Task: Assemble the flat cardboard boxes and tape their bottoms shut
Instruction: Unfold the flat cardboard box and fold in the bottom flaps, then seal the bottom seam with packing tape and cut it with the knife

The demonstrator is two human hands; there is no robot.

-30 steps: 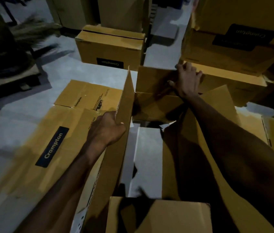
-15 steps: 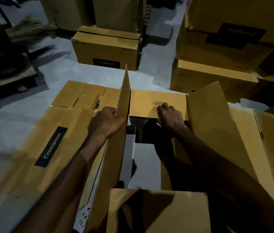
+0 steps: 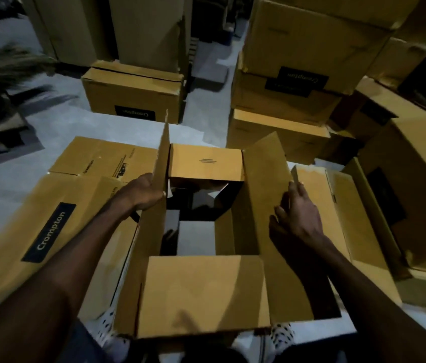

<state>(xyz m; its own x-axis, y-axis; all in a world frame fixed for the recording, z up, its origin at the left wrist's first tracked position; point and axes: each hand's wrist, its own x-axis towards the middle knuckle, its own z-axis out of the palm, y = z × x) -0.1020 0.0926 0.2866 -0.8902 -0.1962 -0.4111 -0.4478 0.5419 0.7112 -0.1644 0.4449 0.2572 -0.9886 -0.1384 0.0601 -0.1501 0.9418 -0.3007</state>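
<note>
Cardboard box [image 3: 201,294] stands open-ended; left hand [image 3: 143,191] fingers clamp its upright left flap [image 3: 160,163], right hand [image 3: 297,218] fingers, spread straight, press the right flap [image 3: 264,179].

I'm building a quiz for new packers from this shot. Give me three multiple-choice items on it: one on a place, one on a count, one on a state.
1. Where does the left hand grip the open box?
A. the upright left flap
B. the near flap
C. the far flap

2. How many of the open box's flaps are folded inward?
A. none
B. two
C. four

3. What is the right hand doing?
A. holding a tape roll
B. resting with straight fingers on the right flap
C. hanging idle away from the box

Answers:
1 A: its fingers curl round the edge of the left flap, which stands upright.
2 B: the far flap and the near flap lie inward, while both side flaps stand up.
3 B: its straight fingers lie against the outside of the right flap; no tape shows.
</note>
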